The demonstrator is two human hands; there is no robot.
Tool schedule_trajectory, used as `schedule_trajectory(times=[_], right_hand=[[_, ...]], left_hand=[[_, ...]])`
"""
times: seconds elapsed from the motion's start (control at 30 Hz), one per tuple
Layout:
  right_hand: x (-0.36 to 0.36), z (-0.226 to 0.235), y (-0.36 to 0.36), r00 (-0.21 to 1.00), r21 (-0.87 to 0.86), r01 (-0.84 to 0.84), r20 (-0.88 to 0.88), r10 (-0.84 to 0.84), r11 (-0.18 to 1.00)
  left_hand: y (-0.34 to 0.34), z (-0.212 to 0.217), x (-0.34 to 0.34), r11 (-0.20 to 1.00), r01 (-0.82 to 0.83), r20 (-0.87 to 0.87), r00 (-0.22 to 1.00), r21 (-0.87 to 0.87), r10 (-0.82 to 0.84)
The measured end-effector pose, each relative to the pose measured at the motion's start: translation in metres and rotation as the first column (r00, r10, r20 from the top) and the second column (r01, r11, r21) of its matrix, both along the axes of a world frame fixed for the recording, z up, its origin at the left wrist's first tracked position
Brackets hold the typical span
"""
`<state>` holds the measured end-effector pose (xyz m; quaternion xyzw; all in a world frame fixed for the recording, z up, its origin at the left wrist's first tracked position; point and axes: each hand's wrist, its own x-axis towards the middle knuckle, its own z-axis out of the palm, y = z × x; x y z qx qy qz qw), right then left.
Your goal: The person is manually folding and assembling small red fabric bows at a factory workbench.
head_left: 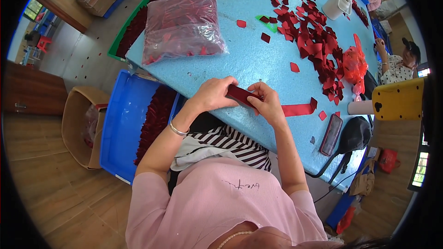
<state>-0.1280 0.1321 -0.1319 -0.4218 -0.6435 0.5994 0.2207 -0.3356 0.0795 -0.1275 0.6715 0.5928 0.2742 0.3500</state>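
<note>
Near the front edge of the blue table [184, 73], my left hand [214, 94] and my right hand [268, 102] hold a dark red folded strip [242, 95] between them. The left thumb and fingers grip its left end, while the right fingers pinch the other end. It looks like cloth or ribbon; its exact kind is unclear. Beside my right hand lies a flat, brighter red ribbon strip [297, 109] with its far end turned up. Whether it joins the held strip is hidden by the hand. Beyond my left hand is a clear plastic bag [184, 32] of dark red pieces.
Loose red cloth pieces [318, 45] spread over the table's right half, near a red plastic bag [354, 66] and a white jug [338, 4]. A phone [331, 134] and black cap [356, 134] lie right. A blue bin [134, 115] stands left; another person [399, 64] sits across.
</note>
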Motion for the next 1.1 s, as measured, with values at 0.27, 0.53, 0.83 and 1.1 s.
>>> schedule_trajectory(times=[0.27,0.53,0.83,1.1], right_hand=[[0.006,0.030,0.018,1.000,0.032,0.021,-0.011,-0.021,0.999],[0.044,0.057,0.000,0.997,0.182,0.023,0.064,-0.035,0.983],[0.087,0.184,-0.082,0.989,0.431,-0.063,0.149,-0.002,0.900],[0.093,0.179,-0.090,0.980,0.477,-0.042,0.191,-0.056,0.878]], left_hand=[[0.015,0.017,0.016,0.963,-0.022,0.011,1.000,0.269,0.020],[-0.003,0.070,0.034,0.987,0.155,0.455,0.877,0.035,-0.154],[-0.088,0.192,0.084,0.979,0.031,0.021,0.999,0.200,-0.036],[-0.097,0.183,0.098,0.934,0.133,-0.205,0.977,0.330,-0.067]])
